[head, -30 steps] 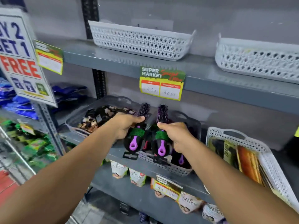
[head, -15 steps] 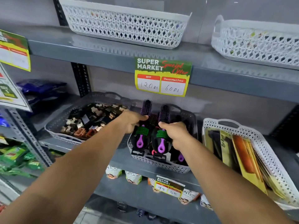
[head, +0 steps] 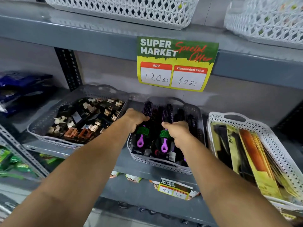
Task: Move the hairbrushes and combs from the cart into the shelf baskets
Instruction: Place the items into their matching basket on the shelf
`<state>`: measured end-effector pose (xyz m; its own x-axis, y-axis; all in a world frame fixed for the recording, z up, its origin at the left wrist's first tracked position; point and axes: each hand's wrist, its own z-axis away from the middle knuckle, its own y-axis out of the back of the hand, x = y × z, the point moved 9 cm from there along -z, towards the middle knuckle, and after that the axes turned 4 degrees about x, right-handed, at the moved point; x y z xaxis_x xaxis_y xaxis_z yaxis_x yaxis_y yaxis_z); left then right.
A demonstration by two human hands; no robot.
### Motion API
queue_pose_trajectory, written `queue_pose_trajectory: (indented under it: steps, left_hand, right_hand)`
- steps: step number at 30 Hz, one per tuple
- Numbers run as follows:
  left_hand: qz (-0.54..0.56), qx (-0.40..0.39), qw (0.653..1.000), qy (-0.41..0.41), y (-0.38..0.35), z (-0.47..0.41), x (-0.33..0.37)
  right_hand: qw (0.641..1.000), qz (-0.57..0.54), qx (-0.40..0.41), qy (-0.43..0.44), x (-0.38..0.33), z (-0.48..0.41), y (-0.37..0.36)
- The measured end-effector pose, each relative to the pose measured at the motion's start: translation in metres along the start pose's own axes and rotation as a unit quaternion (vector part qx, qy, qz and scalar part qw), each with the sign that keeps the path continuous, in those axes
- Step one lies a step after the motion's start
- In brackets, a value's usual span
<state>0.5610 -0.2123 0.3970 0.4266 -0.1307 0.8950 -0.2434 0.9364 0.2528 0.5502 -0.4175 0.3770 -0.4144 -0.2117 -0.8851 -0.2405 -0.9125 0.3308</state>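
Observation:
My left hand (head: 133, 119) is closed around a black round hairbrush with purple bristles and a purple handle loop (head: 141, 141). My right hand (head: 179, 132) grips a second, matching hairbrush (head: 164, 145). Both brushes carry green labels and are held over a grey mesh basket (head: 157, 163) on the middle shelf, their lower ends inside it. More dark brushes lie in that basket behind my hands. The cart is out of view.
A grey basket of hair clips (head: 54, 136) sits to the left, a white basket of packaged combs (head: 278, 154) to the right. Two white baskets (head: 124, 10) stand on the shelf above. A price sign (head: 175, 64) hangs from that shelf's edge.
Both hands have carried the two brushes forward and down into the grey middle basket. The camera has come closer to the shelf and turned to the right.

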Motion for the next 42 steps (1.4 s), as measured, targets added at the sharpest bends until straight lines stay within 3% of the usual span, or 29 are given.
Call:
queue_pose_trajectory:
  steps: [9,20,30,38,42]
  left_hand:
    - [-0.074,-0.039,0.996,-0.018,-0.027,-0.003,0.008]
    - [-0.224,0.005,0.972,-0.074,-0.034,-0.005,-0.001]
    - [-0.276,0.025,0.957,-0.085,-0.028,-0.005,0.001]
    - [-0.375,0.056,0.913,-0.147,-0.035,0.001,0.008]
    - [-0.398,0.029,0.904,-0.155,-0.037,0.002,0.011]
  right_hand:
    - [0.996,0.082,0.01,0.032,0.006,-0.008,-0.006]
    - [0.976,0.208,0.045,0.052,0.002,-0.004,0.01]
    - [0.972,0.194,0.092,0.098,0.001,0.004,0.013]
    - [0.956,0.255,0.093,0.108,0.003,0.008,0.02]
    - [0.95,0.283,0.082,0.104,0.003,0.01,0.017]
